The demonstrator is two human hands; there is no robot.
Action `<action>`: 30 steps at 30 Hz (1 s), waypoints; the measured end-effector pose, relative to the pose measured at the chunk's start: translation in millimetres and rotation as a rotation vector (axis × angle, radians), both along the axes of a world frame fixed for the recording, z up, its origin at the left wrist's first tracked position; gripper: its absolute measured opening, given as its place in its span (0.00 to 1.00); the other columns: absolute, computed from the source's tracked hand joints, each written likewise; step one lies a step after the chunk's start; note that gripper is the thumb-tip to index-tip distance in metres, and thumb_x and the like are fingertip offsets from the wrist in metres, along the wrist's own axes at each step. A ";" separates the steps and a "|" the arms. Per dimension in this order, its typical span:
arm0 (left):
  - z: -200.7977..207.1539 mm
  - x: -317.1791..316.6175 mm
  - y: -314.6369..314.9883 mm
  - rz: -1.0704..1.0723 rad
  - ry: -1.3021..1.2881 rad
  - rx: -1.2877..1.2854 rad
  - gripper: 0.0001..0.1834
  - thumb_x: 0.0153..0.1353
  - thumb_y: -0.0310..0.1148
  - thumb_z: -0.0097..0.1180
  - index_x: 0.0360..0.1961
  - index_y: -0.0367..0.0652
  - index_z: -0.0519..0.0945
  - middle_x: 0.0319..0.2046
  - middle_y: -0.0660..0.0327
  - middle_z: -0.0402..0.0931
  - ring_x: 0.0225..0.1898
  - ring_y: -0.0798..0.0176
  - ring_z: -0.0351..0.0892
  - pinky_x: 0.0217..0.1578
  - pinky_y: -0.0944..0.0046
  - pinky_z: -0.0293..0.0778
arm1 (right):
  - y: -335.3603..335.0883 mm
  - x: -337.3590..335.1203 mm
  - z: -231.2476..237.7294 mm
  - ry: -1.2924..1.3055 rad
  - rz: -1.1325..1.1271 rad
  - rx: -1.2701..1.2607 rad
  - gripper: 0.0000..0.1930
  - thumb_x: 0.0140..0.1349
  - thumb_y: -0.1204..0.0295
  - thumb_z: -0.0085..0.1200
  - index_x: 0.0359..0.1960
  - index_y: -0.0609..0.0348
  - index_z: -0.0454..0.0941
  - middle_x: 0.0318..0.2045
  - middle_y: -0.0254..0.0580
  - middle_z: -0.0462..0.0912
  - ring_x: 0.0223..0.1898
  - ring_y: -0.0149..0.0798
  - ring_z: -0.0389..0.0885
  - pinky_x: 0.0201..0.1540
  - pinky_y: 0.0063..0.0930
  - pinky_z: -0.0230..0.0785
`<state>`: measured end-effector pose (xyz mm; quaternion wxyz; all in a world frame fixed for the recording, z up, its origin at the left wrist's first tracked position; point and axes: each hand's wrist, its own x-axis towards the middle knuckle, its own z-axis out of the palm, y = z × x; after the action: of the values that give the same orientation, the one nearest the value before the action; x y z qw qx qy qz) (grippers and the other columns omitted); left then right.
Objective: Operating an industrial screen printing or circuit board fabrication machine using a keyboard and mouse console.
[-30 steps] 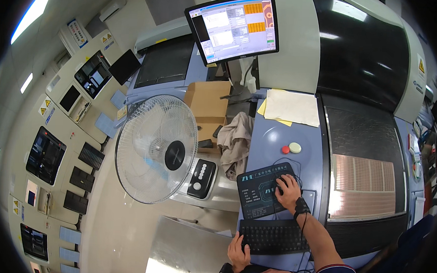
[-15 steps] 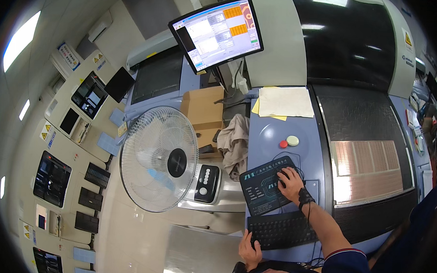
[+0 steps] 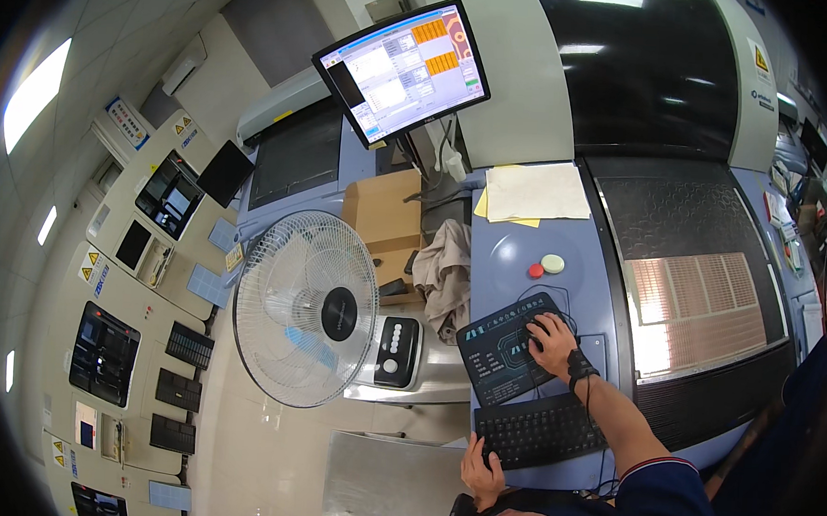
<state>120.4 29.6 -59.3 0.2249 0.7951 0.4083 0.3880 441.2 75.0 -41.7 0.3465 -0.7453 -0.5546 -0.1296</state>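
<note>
My right hand (image 3: 552,345) rests over a dark computer mouse (image 3: 535,343), its fingers curved around it and hiding most of it. The mouse sits on a black printed mouse pad (image 3: 494,363). Directly below the pad lies a black keyboard (image 3: 540,431), slightly tilted on the blue machine surface. At the keyboard's left end is my left hand (image 3: 483,476), fingers apart and touching its edge and nearest keys. A black band wraps my right wrist. Further off, a monitor (image 3: 403,73) is lit with a program window and orange panel pictures.
A standing fan (image 3: 339,314) is at the left, beside a cardboard box (image 3: 383,206) and a crumpled cloth (image 3: 445,273). Paper sheets (image 3: 536,192) and red and pale round buttons (image 3: 537,271) lie beyond the pad. Copper-coloured panels (image 3: 697,312) rest at the right, near another person's dark sleeve (image 3: 807,386).
The whole view has shifted slightly. My right hand stays on the mouse and my left hand stays at the keyboard's left end.
</note>
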 end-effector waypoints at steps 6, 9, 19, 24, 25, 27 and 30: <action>2.7 -1.4 -0.3 0.005 -0.002 -0.018 0.22 0.69 0.37 0.52 0.54 0.29 0.81 0.60 0.41 0.79 0.54 0.38 0.82 0.54 0.48 0.75 | 1.7 -2.0 1.4 0.002 0.005 0.001 0.19 0.57 0.73 0.63 0.52 0.57 0.81 0.56 0.49 0.78 0.61 0.58 0.75 0.64 0.50 0.72; 1.8 -2.4 0.9 -0.002 0.009 0.008 0.21 0.69 0.36 0.52 0.54 0.29 0.82 0.60 0.41 0.79 0.53 0.38 0.82 0.53 0.48 0.75 | 1.2 -1.3 1.5 -0.002 0.014 0.014 0.19 0.57 0.73 0.63 0.52 0.56 0.81 0.56 0.49 0.78 0.61 0.57 0.75 0.63 0.50 0.73; 3.2 0.7 -2.0 -0.017 0.000 0.025 0.21 0.67 0.34 0.54 0.56 0.30 0.80 0.61 0.41 0.79 0.53 0.37 0.82 0.53 0.48 0.76 | -3.5 -0.5 3.1 0.009 0.011 0.006 0.19 0.57 0.72 0.64 0.52 0.55 0.81 0.56 0.48 0.78 0.62 0.56 0.75 0.63 0.51 0.72; 3.2 2.3 -2.6 0.004 -0.016 0.014 0.20 0.68 0.34 0.54 0.54 0.31 0.82 0.60 0.41 0.80 0.52 0.38 0.83 0.53 0.48 0.76 | -3.3 0.9 2.5 0.001 0.023 0.015 0.20 0.57 0.72 0.63 0.53 0.55 0.81 0.56 0.47 0.78 0.62 0.56 0.74 0.64 0.50 0.72; 2.3 1.1 -1.7 -0.004 0.002 0.027 0.20 0.68 0.34 0.54 0.55 0.31 0.81 0.60 0.42 0.79 0.51 0.38 0.83 0.52 0.48 0.76 | -3.8 -0.1 2.7 0.006 0.017 0.005 0.20 0.57 0.72 0.63 0.53 0.55 0.81 0.56 0.47 0.77 0.62 0.56 0.74 0.64 0.50 0.72; 0.6 0.1 0.0 -0.015 0.019 0.040 0.21 0.67 0.34 0.53 0.56 0.30 0.80 0.61 0.42 0.79 0.50 0.38 0.82 0.52 0.48 0.76 | -3.5 -0.6 3.3 0.011 0.008 -0.003 0.20 0.56 0.72 0.63 0.53 0.56 0.80 0.56 0.47 0.77 0.62 0.56 0.74 0.64 0.50 0.72; -1.0 -1.4 -1.9 0.001 0.021 0.016 0.21 0.67 0.35 0.53 0.56 0.30 0.80 0.61 0.41 0.79 0.49 0.38 0.83 0.52 0.48 0.76 | -3.8 -3.1 6.6 0.025 0.016 0.008 0.20 0.56 0.72 0.63 0.53 0.56 0.80 0.56 0.47 0.77 0.62 0.56 0.74 0.64 0.49 0.72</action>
<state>119.0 27.7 -60.3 0.2141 0.8007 0.4080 0.3828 438.1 71.3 -35.1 0.3572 -0.7411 -0.5558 -0.1197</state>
